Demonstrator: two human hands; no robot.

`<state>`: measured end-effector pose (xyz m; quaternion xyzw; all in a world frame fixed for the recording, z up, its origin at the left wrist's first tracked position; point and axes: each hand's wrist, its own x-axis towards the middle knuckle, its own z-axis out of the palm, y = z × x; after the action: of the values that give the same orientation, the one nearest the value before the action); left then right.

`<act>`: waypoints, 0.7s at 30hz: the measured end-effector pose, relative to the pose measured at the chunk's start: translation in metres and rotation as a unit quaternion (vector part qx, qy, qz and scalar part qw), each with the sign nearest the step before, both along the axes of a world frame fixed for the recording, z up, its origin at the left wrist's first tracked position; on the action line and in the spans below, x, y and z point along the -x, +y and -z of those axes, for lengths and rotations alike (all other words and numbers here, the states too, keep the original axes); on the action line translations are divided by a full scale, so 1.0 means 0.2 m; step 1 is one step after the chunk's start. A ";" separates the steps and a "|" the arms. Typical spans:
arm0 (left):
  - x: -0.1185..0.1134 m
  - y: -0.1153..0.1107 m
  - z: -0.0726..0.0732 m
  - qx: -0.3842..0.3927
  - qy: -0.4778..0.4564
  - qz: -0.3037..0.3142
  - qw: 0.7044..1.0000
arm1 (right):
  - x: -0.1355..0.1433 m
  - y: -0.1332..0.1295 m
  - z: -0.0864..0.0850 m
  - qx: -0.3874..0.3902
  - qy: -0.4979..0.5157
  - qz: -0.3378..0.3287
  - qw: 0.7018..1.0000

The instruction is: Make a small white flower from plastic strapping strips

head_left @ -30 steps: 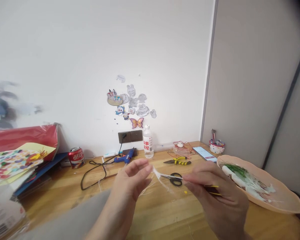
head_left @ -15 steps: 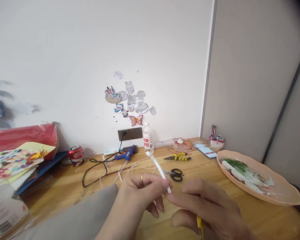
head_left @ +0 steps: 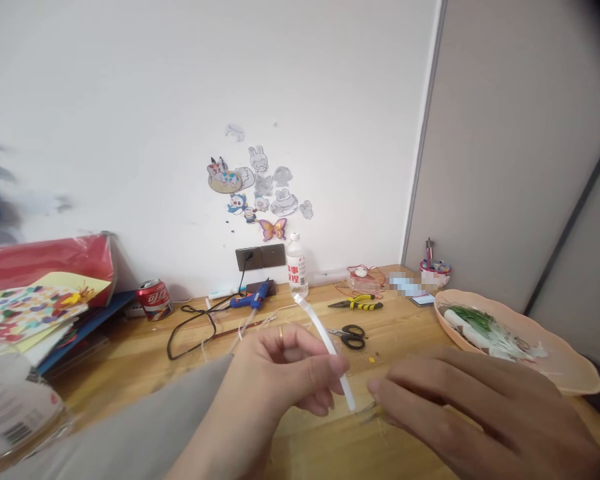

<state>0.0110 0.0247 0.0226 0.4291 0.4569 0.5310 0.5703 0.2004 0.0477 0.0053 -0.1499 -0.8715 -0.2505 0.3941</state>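
My left hand [head_left: 300, 373] pinches a narrow white strip [head_left: 322, 331] between thumb and fingers. The strip leans up and to the left, with its upper tip bent and its lower end poking out below the fingertips. To the right, my right hand [head_left: 475, 407] is curled around a tool with a thin metal tip [head_left: 367, 413]. The hand hides most of this tool, and a little yellow shows between the fingers. The metal tip lies close to the strip's lower end. Behind the strip lie black-handled scissors [head_left: 350, 336].
Yellow-and-black pliers [head_left: 363, 303], a blue glue gun [head_left: 253, 297], a bottle [head_left: 296, 267] and a red can [head_left: 155, 300] stand or lie toward the wall. At right are a phone [head_left: 420, 299] and a pink tray [head_left: 570, 363] with green-and-white craft pieces. Papers [head_left: 35, 313] are stacked at left.
My right hand has moved right, away from the strip, and turned knuckles up. More of the strip's lower end shows below my left fingers. The view has tilted slightly.
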 end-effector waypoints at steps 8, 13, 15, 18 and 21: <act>0.00 -0.03 -0.01 0.021 -0.001 0.019 1.000 | 0.00 0.02 -0.01 -0.055 -0.002 -0.008 0.998; -0.01 -0.02 -0.01 0.035 -0.003 0.017 0.999 | 0.01 0.03 0.00 -0.085 0.006 -0.027 0.996; -0.01 -0.02 -0.01 0.035 0.001 0.015 0.999 | 0.02 0.02 0.02 -0.078 0.047 -0.015 0.996; -0.01 -0.02 0.00 0.036 0.001 0.014 0.999 | 0.02 0.01 0.03 -0.068 0.056 -0.011 0.996; -0.01 -0.03 0.00 0.039 -0.005 0.022 0.999 | 0.01 0.01 0.02 -0.088 0.023 -0.021 0.996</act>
<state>0.0125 0.0190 0.0230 0.4135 0.4647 0.5023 0.6006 0.1983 0.0497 0.0007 -0.1020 -0.8398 -0.3147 0.4305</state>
